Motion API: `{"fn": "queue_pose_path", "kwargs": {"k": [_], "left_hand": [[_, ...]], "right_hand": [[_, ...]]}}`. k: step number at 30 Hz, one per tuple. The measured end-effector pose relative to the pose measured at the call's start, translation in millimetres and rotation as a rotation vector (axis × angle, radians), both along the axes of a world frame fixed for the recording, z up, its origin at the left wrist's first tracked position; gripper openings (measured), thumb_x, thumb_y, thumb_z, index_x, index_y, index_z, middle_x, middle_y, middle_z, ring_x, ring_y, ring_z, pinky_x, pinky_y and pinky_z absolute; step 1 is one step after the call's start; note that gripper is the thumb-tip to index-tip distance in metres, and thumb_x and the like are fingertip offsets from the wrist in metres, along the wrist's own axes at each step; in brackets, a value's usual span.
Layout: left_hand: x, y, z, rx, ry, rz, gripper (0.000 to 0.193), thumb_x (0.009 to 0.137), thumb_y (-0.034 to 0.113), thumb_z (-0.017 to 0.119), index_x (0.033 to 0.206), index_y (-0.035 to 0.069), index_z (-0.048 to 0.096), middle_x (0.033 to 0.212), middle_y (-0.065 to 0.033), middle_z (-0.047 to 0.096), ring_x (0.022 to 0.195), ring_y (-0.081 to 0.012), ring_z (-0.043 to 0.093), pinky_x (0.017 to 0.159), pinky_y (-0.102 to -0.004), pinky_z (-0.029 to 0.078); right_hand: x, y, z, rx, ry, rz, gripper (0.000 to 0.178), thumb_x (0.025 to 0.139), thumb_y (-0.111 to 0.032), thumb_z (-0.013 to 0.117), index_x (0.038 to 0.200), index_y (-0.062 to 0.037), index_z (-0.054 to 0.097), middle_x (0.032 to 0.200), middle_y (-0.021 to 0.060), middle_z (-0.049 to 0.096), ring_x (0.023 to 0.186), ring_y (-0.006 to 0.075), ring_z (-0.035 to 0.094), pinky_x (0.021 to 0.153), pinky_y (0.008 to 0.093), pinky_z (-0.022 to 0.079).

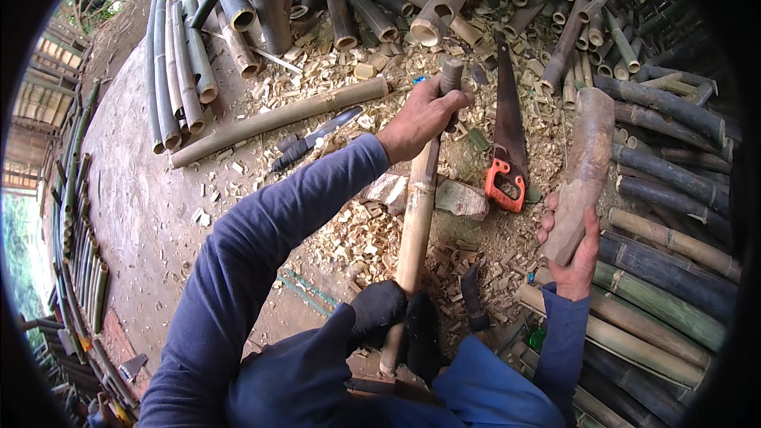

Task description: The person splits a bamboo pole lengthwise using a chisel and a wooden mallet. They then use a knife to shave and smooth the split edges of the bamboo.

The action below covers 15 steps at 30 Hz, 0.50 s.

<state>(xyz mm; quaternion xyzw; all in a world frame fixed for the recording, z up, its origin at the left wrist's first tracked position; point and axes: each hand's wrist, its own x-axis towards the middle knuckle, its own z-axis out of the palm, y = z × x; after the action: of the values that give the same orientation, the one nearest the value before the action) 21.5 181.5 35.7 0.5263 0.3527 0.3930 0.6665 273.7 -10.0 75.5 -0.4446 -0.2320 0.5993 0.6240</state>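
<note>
My left hand (428, 115) is closed around the ridged brown handle (452, 76) of a bladed tool, standing over the far end of a bamboo pole (416, 226). Its blade is mostly hidden by the hand and the pole. The pole slants toward me, and its near part is held between my two dark-covered feet (376, 315). Off to the right, my right hand (577, 261) grips a thick wooden mallet (587, 162) by its near end, raised beside the saw. A rough wooden block (461, 199) lies under the pole's far part.
A handsaw (509, 131) with an orange handle lies right of the pole. On the left are a dark-handled knife (305, 145) and a long bamboo piece (277, 122). Wood chips (349, 242) cover the floor. Bamboo lengths (674, 254) are stacked along the right, with more standing at the back.
</note>
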Motion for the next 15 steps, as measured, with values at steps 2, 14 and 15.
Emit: {"fn": "queue_pose_path", "kwargs": {"k": [2, 14, 15], "left_hand": [[-3, 1, 7, 0.008, -0.019, -0.067, 0.023, 0.1, 0.023, 0.059, 0.109, 0.003, 0.065, 0.078, 0.0013, 0.058, 0.067, -0.0063, 0.054, 0.059, -0.0241, 0.044], [6, -24, -5, 0.122, 0.013, -0.151, 0.019, 0.094, 0.024, 0.07, 0.096, 0.006, 0.075, 0.074, 0.0017, 0.065, 0.057, -0.0034, 0.05, 0.052, -0.022, 0.042], [6, -25, -4, 0.123, 0.029, -0.152, 0.019, 0.094, 0.024, 0.07, 0.096, 0.006, 0.075, 0.074, 0.0016, 0.065, 0.057, -0.0034, 0.05, 0.052, -0.022, 0.042]], "right_hand": [[-8, -3, 14, 0.019, -0.152, 0.001, 0.056, 0.091, -0.041, 0.066, 0.124, 0.0001, 0.048, 0.105, 0.0136, 0.057, 0.077, 0.0208, 0.062, 0.058, 0.0337, 0.055], [-52, -4, 54, 0.078, -0.371, 0.081, 0.06, 0.083, -0.032, 0.07, 0.123, 0.006, 0.048, 0.102, 0.0171, 0.057, 0.072, 0.0214, 0.063, 0.057, 0.0348, 0.055], [-52, -4, 54, 0.071, -0.374, 0.085, 0.059, 0.082, -0.032, 0.07, 0.123, 0.006, 0.048, 0.102, 0.0172, 0.058, 0.072, 0.0215, 0.063, 0.057, 0.0349, 0.055]]}}
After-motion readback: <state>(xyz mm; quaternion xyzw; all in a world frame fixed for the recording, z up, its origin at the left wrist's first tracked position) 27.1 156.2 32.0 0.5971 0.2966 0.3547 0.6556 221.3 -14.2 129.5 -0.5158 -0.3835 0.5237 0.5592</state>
